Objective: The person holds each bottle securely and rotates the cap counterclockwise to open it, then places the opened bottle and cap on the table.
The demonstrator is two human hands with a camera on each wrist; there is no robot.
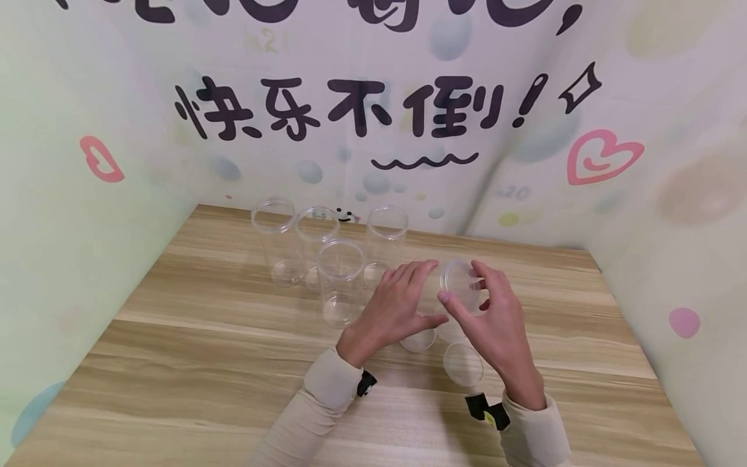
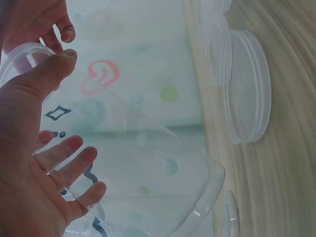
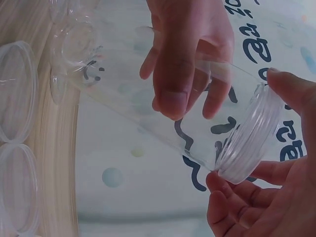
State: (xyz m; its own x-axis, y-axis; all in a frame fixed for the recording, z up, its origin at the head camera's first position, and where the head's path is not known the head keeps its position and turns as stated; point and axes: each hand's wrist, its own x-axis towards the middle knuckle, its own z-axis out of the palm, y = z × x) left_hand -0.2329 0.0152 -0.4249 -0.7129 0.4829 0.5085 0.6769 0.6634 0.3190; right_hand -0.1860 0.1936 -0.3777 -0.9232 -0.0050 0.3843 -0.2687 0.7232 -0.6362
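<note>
My left hand holds a clear plastic jar round its body, thumb on one side and fingers on the other. The jar is tilted well over, its base toward the left in the head view and its mouth toward my right hand. Over that mouth sits a translucent round lid. The thumb and fingers of my right hand grip the lid by its rim from opposite sides. Below the hands, several loose lids lie flat on the wooden table.
To the left of my hands stand several uncovered clear jars, among them a front one and a far-left one. Behind the table's back edge rises a printed wall with lettering; side walls flank the table.
</note>
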